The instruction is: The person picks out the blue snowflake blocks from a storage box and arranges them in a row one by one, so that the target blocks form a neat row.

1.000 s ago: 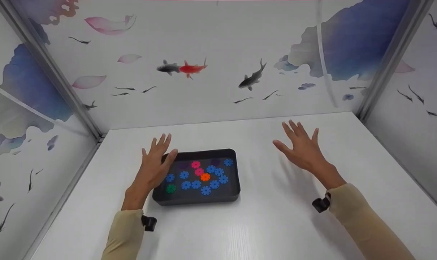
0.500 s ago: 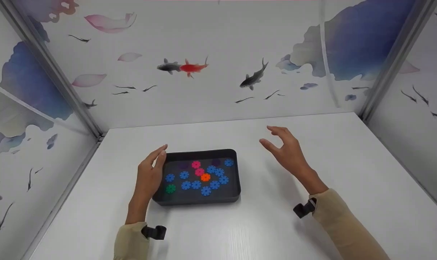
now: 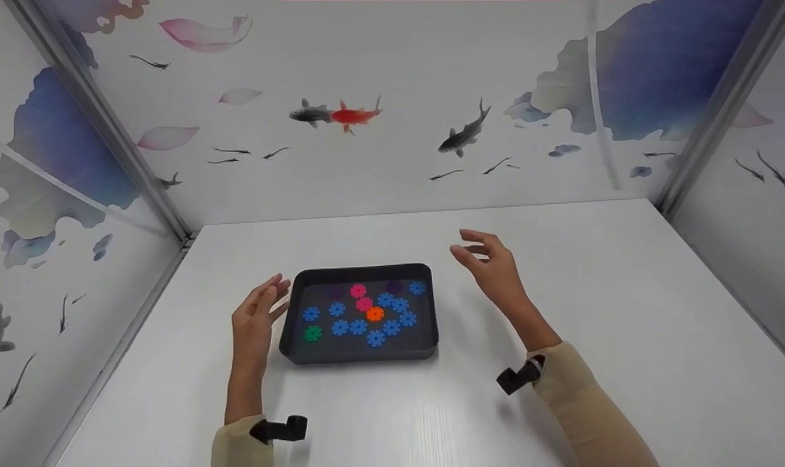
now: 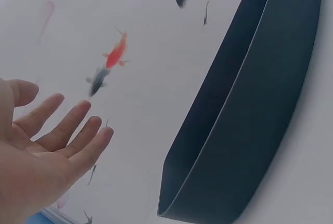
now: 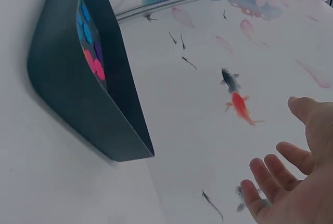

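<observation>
A black rectangular tray [image 3: 360, 355] sits on the white table, with several small notched discs lying flat inside. Most are blue [image 3: 375, 338]; there are also pink [image 3: 358, 291], an orange one [image 3: 375, 314], a green one [image 3: 313, 333] and dark purple ones [image 3: 394, 287]. My left hand [image 3: 255, 321] hovers beside the tray's left end, fingers relaxed and holding nothing. In the left wrist view a gap shows between that hand [image 4: 57, 151] and the tray wall [image 4: 255, 115]. To the right of the tray my right hand [image 3: 496, 271] is raised, fingers loosely bent, nothing in it.
The white table [image 3: 392, 408] is enclosed by panels printed with fish and petals; the back panel [image 3: 392, 181] rises behind the tray. Metal posts [image 3: 117, 130] stand at the corners. A black camera mount [image 3: 282, 429] is strapped to each wrist.
My left hand has drawn back from over the tray's left rim to beside it. My right hand has moved left, closer to the tray, and its spread fingers have relaxed. The tray stays put.
</observation>
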{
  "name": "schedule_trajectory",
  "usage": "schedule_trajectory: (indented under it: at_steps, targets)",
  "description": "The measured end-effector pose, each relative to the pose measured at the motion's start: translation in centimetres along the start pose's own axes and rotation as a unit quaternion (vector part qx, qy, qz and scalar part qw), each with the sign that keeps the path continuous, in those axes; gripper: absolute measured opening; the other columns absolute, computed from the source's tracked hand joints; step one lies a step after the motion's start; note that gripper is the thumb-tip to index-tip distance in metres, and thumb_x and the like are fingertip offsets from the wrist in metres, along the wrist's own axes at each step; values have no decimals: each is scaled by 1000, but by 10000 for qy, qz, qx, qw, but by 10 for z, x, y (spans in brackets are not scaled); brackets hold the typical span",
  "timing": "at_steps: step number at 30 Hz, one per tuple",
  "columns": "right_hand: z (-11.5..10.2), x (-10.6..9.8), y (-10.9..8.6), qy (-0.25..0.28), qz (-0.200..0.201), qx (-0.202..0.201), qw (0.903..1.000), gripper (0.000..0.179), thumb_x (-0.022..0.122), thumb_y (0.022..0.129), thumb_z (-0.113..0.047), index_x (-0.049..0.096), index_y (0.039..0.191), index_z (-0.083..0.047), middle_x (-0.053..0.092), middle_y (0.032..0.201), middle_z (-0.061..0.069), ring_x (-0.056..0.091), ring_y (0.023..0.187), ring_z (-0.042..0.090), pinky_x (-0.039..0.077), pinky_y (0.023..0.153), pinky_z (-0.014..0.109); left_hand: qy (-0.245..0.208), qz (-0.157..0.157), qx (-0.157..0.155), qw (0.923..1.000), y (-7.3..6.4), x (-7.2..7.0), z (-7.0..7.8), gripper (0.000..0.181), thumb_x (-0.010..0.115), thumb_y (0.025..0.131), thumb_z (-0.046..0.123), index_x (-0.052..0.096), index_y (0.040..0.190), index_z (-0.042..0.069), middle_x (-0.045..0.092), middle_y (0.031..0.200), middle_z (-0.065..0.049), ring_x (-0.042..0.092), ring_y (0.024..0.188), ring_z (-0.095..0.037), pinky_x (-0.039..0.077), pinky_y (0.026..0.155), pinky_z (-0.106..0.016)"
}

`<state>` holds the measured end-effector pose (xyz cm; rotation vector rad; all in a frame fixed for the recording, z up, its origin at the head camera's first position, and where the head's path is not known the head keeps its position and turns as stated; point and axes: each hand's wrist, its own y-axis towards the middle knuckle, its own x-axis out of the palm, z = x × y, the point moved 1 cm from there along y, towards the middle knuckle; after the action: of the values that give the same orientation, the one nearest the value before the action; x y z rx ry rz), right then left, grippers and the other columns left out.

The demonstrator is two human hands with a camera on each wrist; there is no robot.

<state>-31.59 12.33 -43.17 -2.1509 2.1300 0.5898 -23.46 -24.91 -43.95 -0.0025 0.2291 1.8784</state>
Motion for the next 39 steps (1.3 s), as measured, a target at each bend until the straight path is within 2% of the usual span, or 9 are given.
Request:
schedule_trajectory:
  at_steps: [5,8,12,16,20,25,27,32,39]
  targets:
    - [2,18,3,217,-188,347,9990,63,70,93,-41,49,146,-14,48,150,9,52,132,29,50,108,49,480,117,-327,9982,0,-11,-8,40,46,108,28,56,140,8,63,138,-16,61,127,-25,57,96,-20]
    - [7,28,5,199,-259,486,9983,64,70,93,-41,49,146,-13,45,151,11,51,135,31,50,109,49,705,141,-406,9966,0,-17,-12,39,47,107,28,58,139,8,64,135,-16,62,123,-25,58,91,-18]
    - [15,42,8,176,-246,658,9974,62,70,93,-40,51,145,-13,43,151,13,48,137,33,49,110,51,769,114,-449,9960,0,-23,-14,38,48,107,27,59,137,6,64,136,-18,62,123,-28,59,90,-20]
    - [24,54,11,224,-281,803,9961,60,70,93,-41,52,144,-13,41,152,14,44,140,35,47,112,52,1058,25,-682,9920,-1,-30,-18,37,47,107,24,58,138,5,62,137,-20,61,125,-30,60,93,-26]
    - [31,65,10,146,-396,872,9953,59,70,93,-41,54,143,-14,39,154,15,43,141,37,45,113,54,1394,-125,-1018,9849,-2,-36,-22,40,45,107,23,55,140,4,59,139,-24,59,126,-34,59,97,-34]
    - [40,71,9,-70,-432,862,9953,54,70,94,-36,57,141,-12,38,153,19,43,140,41,44,113,56,1387,-500,-1601,9760,-1,-36,-34,45,46,106,24,49,146,4,53,144,-27,58,127,-39,60,96,-39]
    - [41,73,9,-122,-476,867,9950,53,70,94,-35,58,140,-12,39,152,19,44,139,41,45,112,55,1441,-679,-1737,9718,-1,-33,-37,47,47,106,25,46,148,4,51,145,-29,60,126,-40,61,94,-40]
    - [43,79,9,-263,-546,843,9946,49,71,94,-31,61,137,-10,42,150,20,47,136,41,49,110,51,1642,-1030,-1724,9658,-1,-25,-40,51,49,105,26,42,151,4,52,144,-30,61,124,-41,60,94,-44]
    - [48,85,10,-592,-501,765,9940,45,73,92,-24,64,131,-4,45,145,25,52,131,43,50,109,51,1711,-1110,-1643,9651,-3,-22,-42,47,49,105,19,45,149,4,54,141,-30,63,120,-40,61,93,-43]
